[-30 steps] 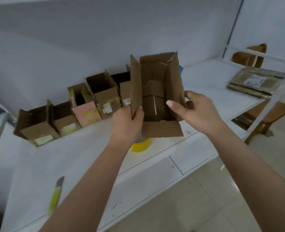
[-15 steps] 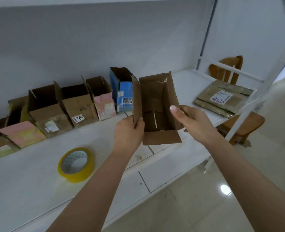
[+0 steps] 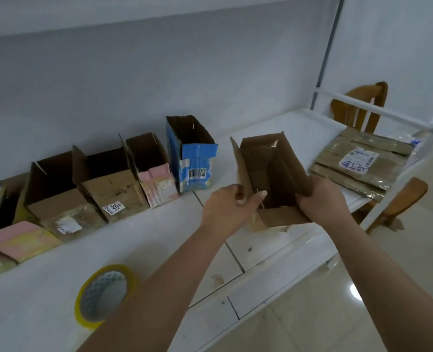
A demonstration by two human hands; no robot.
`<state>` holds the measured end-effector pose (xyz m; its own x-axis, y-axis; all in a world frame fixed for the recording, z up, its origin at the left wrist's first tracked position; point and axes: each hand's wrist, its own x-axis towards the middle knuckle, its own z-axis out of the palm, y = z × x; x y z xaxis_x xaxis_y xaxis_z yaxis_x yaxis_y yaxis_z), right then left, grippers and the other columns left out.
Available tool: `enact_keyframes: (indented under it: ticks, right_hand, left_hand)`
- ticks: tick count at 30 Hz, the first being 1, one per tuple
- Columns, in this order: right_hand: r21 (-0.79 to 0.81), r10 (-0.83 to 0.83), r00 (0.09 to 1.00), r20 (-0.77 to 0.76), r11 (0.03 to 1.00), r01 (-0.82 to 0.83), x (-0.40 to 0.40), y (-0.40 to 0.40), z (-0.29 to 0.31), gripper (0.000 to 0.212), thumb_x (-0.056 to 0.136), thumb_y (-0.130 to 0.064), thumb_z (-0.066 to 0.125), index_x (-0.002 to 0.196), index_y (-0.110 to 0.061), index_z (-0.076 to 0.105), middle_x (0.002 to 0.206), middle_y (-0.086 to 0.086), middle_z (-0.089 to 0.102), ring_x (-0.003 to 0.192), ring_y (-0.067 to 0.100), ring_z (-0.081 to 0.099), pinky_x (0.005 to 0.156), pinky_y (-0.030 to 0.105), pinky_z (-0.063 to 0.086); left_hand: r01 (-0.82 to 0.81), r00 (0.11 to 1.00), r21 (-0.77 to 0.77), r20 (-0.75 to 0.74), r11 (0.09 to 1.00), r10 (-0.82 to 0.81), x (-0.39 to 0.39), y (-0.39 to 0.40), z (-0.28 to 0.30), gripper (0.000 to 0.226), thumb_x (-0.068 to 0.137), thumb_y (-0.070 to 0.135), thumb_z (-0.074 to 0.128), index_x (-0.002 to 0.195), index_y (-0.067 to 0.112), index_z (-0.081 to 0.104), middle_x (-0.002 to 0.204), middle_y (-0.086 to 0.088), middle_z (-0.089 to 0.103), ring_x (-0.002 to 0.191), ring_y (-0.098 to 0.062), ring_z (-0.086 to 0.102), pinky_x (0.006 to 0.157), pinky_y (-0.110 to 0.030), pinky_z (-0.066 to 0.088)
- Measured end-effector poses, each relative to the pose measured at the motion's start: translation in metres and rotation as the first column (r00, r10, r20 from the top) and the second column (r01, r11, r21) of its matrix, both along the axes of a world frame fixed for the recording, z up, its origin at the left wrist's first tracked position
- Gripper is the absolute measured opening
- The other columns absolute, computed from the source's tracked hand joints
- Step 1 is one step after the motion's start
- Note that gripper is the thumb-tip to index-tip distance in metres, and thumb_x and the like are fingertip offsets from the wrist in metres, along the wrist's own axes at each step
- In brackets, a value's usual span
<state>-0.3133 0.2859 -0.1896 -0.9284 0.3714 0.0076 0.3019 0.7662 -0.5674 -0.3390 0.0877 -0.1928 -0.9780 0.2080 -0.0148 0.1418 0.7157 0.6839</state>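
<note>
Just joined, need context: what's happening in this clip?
A person holds an open brown cardboard box with both hands: the left hand pinches its left wall, the right hand grips its right wall. The box is down at the white table, right of a blue box that ends a row of opened boxes along the back wall. A yellow tape roll lies near the left forearm; flattened cardboard lies further right.

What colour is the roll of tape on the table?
The tape is yellow; the head view shows it best.
</note>
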Motion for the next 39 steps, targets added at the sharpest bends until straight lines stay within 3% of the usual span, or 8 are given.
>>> enact_keyframes:
  ticks: [4, 7, 10, 13, 16, 23, 29, 39]
  right_hand:
    - [-0.048, 0.01, 1.0, 0.02, 0.999, -0.009, -0.037, 0.015, -0.009, 0.005, 0.083, -0.008, 0.058, 0.087, -0.011, 0.061, 0.076, 0.008, 0.063, 0.071, 0.023, 0.059, 0.056, 0.028, 0.043]
    - [-0.076, 0.049, 0.999, 0.012, 0.996, -0.048, -0.083, 0.015, -0.013, 0.003, 0.088, -0.015, 0.059, 0.089, -0.013, 0.062, 0.074, 0.004, 0.062, 0.069, 0.02, 0.058, 0.054, 0.027, 0.041]
    - [-0.12, 0.086, 0.996, -0.018, 0.989, -0.088, -0.127, 0.01, -0.014, 0.012, 0.091, -0.019, 0.058, 0.089, -0.008, 0.062, 0.081, 0.012, 0.067, 0.076, 0.028, 0.063, 0.061, 0.031, 0.048]
    - [-0.171, 0.141, 0.99, -0.03, 0.975, -0.144, -0.161, 0.0, -0.014, 0.012, 0.092, -0.021, 0.059, 0.089, -0.009, 0.058, 0.09, 0.015, 0.068, 0.082, 0.03, 0.064, 0.071, 0.033, 0.052]
    - [-0.192, 0.217, 0.976, -0.004, 0.958, -0.214, -0.184, -0.013, -0.014, 0.017, 0.092, -0.025, 0.061, 0.098, -0.01, 0.054, 0.096, 0.012, 0.064, 0.089, 0.029, 0.063, 0.078, 0.038, 0.055]
    - [-0.282, 0.344, 0.939, 0.024, 0.903, -0.324, -0.217, -0.039, -0.015, 0.029, 0.09, -0.016, 0.064, 0.115, -0.004, 0.059, 0.114, 0.017, 0.063, 0.107, 0.034, 0.06, 0.095, 0.047, 0.051]
    - [-0.412, 0.389, 0.92, 0.047, 0.847, -0.337, -0.226, -0.054, -0.022, 0.03, 0.095, -0.019, 0.057, 0.124, -0.009, 0.054, 0.114, 0.016, 0.062, 0.104, 0.031, 0.062, 0.095, 0.047, 0.052]
    - [-0.209, 0.299, 0.952, -0.068, 0.929, -0.306, -0.165, -0.043, -0.015, 0.062, 0.101, -0.052, 0.031, 0.146, -0.009, 0.035, 0.141, 0.015, 0.049, 0.128, 0.032, 0.047, 0.097, 0.033, 0.037]
  left_hand:
    - [-0.063, 0.991, -0.085, -0.121, 0.994, 0.053, -0.025, -0.011, 0.005, 0.065, 0.084, 0.073, 0.047, 0.13, 0.028, 0.055, 0.12, 0.016, 0.063, 0.101, -0.001, 0.057, 0.081, -0.026, 0.047]
    - [-0.191, 0.927, -0.211, -0.36, 0.959, 0.106, -0.053, -0.026, 0.011, 0.041, 0.095, 0.049, 0.051, 0.128, 0.025, 0.055, 0.119, 0.006, 0.065, 0.102, -0.013, 0.062, 0.083, -0.032, 0.053]
    - [-0.308, 0.848, -0.346, -0.523, 0.886, 0.09, -0.087, -0.041, 0.02, 0.045, 0.096, 0.035, 0.054, 0.138, 0.02, 0.048, 0.131, -0.004, 0.056, 0.122, -0.025, 0.046, 0.096, -0.036, 0.046]
    - [-0.328, 0.881, -0.537, -0.471, 0.777, 0.046, -0.119, -0.049, 0.027, 0.056, 0.096, 0.032, 0.054, 0.147, 0.021, 0.035, 0.15, -0.002, 0.038, 0.14, -0.029, 0.024, 0.113, -0.044, 0.028]
    - [-0.311, 0.917, -0.653, -0.397, 0.69, 0.037, -0.137, -0.052, 0.026, 0.047, 0.095, 0.032, 0.057, 0.14, 0.025, 0.043, 0.142, -0.001, 0.047, 0.141, -0.029, 0.024, 0.116, -0.05, 0.015]
    - [-0.407, 0.889, -0.641, -0.441, 0.651, 0.122, -0.143, -0.064, 0.022, 0.021, 0.093, 0.036, 0.06, 0.113, 0.03, 0.063, 0.105, 0.0, 0.064, 0.123, -0.028, 0.041, 0.116, -0.052, 0.015]
    - [-0.412, 0.894, -0.645, -0.424, 0.643, 0.148, -0.141, -0.073, 0.022, 0.023, 0.094, 0.035, 0.058, 0.116, 0.027, 0.058, 0.112, -0.002, 0.062, 0.123, -0.029, 0.043, 0.114, -0.052, 0.023]
    - [-0.353, 0.842, -0.556, -0.539, 0.752, -0.003, -0.117, -0.064, 0.025, 0.043, 0.096, 0.032, 0.055, 0.137, 0.024, 0.05, 0.134, -0.002, 0.05, 0.131, -0.027, 0.035, 0.114, -0.043, 0.028]
